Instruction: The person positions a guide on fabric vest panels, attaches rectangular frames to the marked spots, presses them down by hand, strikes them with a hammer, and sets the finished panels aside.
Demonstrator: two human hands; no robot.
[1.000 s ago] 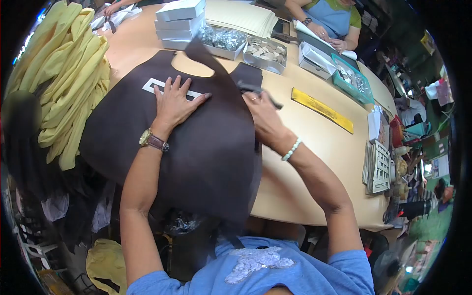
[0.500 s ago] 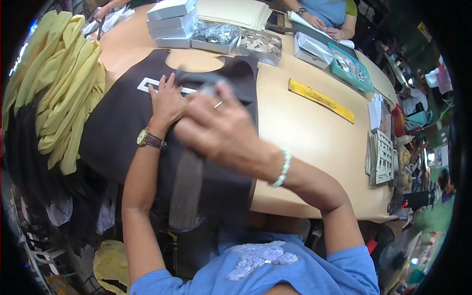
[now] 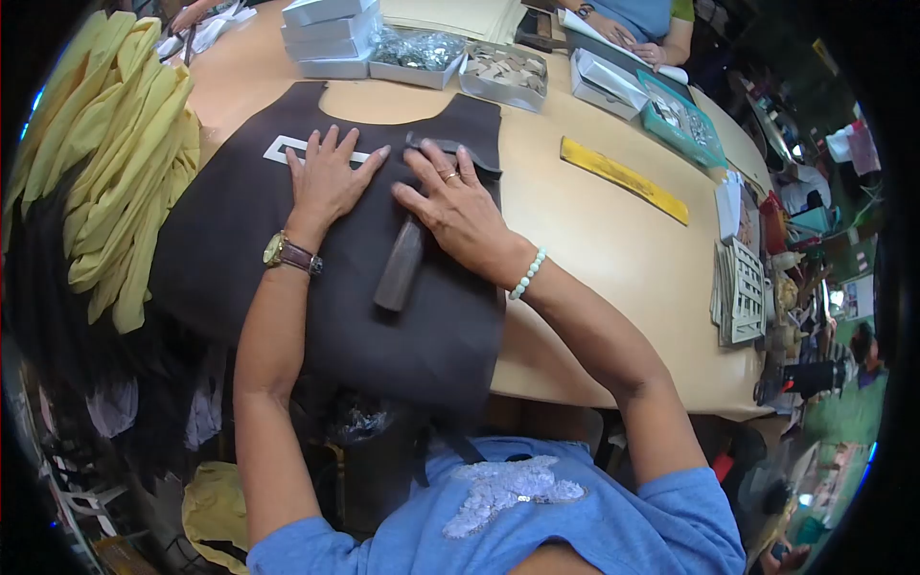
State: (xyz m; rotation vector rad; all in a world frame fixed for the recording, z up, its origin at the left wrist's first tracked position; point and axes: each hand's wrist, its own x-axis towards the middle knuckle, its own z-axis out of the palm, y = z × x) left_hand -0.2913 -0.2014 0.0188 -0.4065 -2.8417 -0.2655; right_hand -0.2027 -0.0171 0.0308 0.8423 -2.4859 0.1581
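Note:
A dark brown cut panel (image 3: pixel 335 331) with a curved notch at its far edge lies on the table in front of me. My left hand (image 3: pixel 331 177) rests flat on it with fingers spread, partly covering a white rectangular frame (image 3: pixel 281 148). To its right, a hammer lies on the panel, its wooden handle (image 3: pixel 398 273) toward me and its dark curved head (image 3: pixel 470 158) at the far end. My right hand (image 3: pixel 452 201) is over the hammer, fingers apart and not wrapped around it. It hides the handle's upper part.
Yellow and black fabric pieces (image 3: pixel 125 182) hang at the left. Small white boxes (image 3: pixel 331 38), a box of tan pieces (image 3: pixel 503 72) and a teal tray (image 3: pixel 680 120) stand at the back. A yellow bar (image 3: pixel 623 180) lies right. A co-worker's hands (image 3: pixel 632 43) are across the table.
My right hand has come down with the hammer, which now lies on the panel, and its fingers have spread. My left hand stays on the panel. The view has shifted slightly.

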